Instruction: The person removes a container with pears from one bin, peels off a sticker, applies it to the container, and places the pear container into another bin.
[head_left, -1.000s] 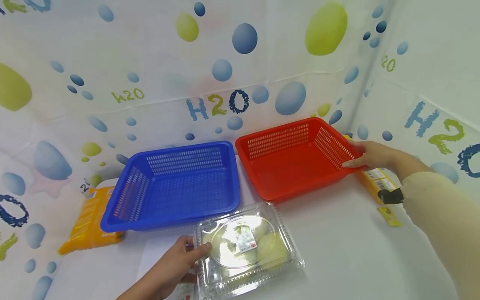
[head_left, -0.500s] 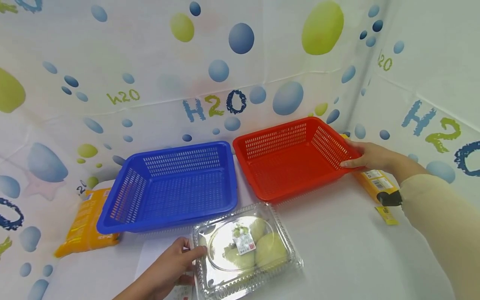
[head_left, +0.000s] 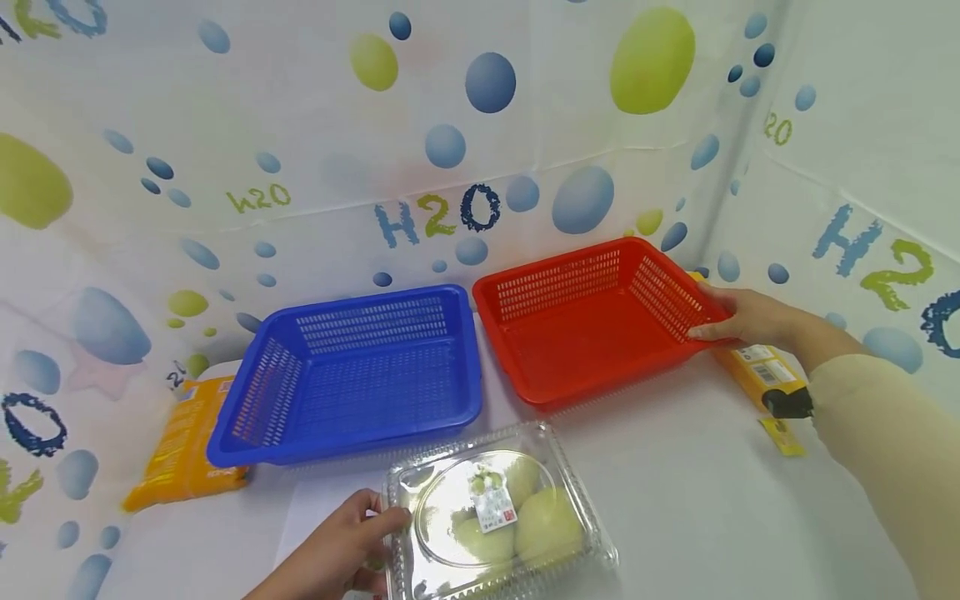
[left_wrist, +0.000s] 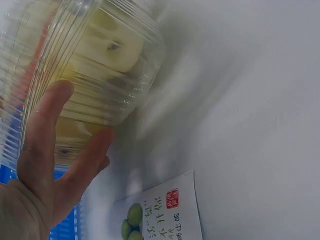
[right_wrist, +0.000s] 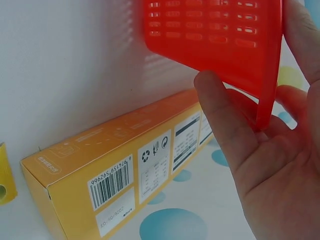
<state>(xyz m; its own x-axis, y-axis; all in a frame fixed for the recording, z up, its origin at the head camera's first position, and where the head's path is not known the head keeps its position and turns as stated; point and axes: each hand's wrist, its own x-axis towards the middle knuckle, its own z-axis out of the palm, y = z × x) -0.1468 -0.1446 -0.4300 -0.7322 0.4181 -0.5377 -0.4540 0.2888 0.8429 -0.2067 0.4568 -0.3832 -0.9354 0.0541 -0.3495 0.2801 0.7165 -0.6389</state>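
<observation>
My left hand (head_left: 341,537) grips the left edge of a clear plastic clamshell box (head_left: 480,546), thumb on the lid and fingers beneath. Inside are several pale yellow-green pears (head_left: 551,525), and a small white label (head_left: 493,510) shows on the box. In the left wrist view the box (left_wrist: 107,65) is tilted above the white table. At the right, my right hand (head_left: 742,318) holds the right-hand rim of a red perforated basket (head_left: 585,350). The right wrist view shows thumb and fingers on either side of that red rim (right_wrist: 270,75).
A blue perforated basket (head_left: 375,387) stands left of the red one, with an orange packet (head_left: 183,442) beside it. An orange-yellow carton (head_left: 757,371) and small yellow sachet (head_left: 782,437) lie under the right forearm. A printed card (left_wrist: 160,207) lies below the box.
The pear box and left hand have come slightly nearer the front edge of the view. The right hand keeps its hold on the red basket, and the baskets stay in place.
</observation>
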